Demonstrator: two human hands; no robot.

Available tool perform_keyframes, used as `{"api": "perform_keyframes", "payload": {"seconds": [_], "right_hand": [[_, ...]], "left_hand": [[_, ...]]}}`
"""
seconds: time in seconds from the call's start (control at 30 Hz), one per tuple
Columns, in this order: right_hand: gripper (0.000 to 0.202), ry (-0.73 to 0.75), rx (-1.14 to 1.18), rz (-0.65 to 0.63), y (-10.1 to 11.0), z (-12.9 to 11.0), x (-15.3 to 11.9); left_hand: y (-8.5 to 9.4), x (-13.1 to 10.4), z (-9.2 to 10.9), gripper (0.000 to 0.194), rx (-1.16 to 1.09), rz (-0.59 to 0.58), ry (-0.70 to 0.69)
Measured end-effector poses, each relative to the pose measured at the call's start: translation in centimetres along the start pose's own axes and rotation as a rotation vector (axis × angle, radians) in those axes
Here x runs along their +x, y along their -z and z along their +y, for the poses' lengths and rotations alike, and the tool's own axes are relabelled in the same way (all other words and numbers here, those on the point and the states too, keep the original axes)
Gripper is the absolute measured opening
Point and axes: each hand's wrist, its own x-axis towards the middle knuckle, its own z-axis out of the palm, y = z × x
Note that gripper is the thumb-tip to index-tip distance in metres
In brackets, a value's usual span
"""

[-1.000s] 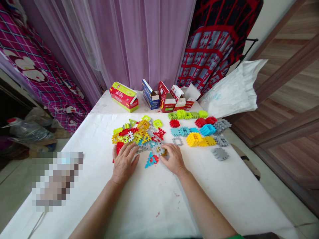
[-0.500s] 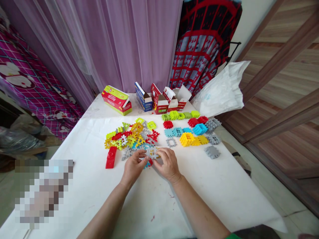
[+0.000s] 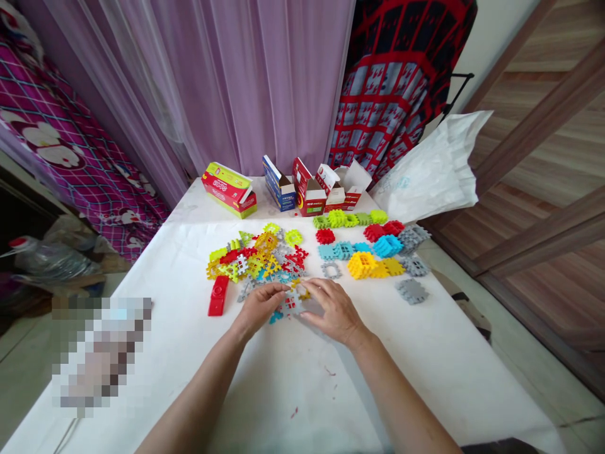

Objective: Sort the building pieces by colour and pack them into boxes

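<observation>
And here's our big white-topped table [image 3: 302, 372], its far edge well beyond the many-coloured heap of notched plastic pieces [image 3: 265, 257], with generous room on the heap's near side, where only thin red flecks [image 3: 295, 413] lie. Beyond the heap stand the printed cardboard boxes with open flaps [image 3: 309, 194]; to its right run the sorted stacks of coloured plastic pieces [image 3: 363, 263], so room is tighter that way. Now the change: half a second ago both our hands pinched at the heap's near edge, but our right hand [image 3: 335, 312] has loosened, thumb and fingers spread, while our left hand [image 3: 261, 309] stays narrowed in a pinch. A glossy red rectangular plastic piece [image 3: 218, 296] lies at the heap's near left corner. Between our hands is the square grey plastic window piece [image 3: 292, 305], its left edge in that left-hand pinch, which we judge now carries it and frees the right. Just behind it, a notched yellow plastic piece [image 3: 303, 291] sits by our right fingertips, touching or not we can't tell, and a blue plastic piece [image 3: 275, 318] peeks out at its near left.
</observation>
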Motion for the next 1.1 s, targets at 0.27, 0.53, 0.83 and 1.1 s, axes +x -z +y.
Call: {"api": "perform_keyframes", "payload": {"seconds": [0.27,0.53,0.83,1.1], "right_hand": [[0.058,-0.032,0.014,-0.077,0.6,-0.3,-0.6],[0.039,-0.086,-0.028,0.026,1.5,0.4,-2.0],[0.048,-0.966,-0.272,0.598,10.0,13.9,-7.9],[0.052,-1.094,-0.190,0.503,10.8,19.7,-9.7]], "left_hand": [[-0.6,0.5,-0.1,0.037,0.221,-0.132,-0.105],[-2.3,1.2,1.1,0.040,0.299,-0.198,-0.202],[2.6,-0.1,-1.7,0.025,0.723,0.453,-0.657],[3.3,0.2,-3.0,0.021,0.812,0.538,-0.781]]}}
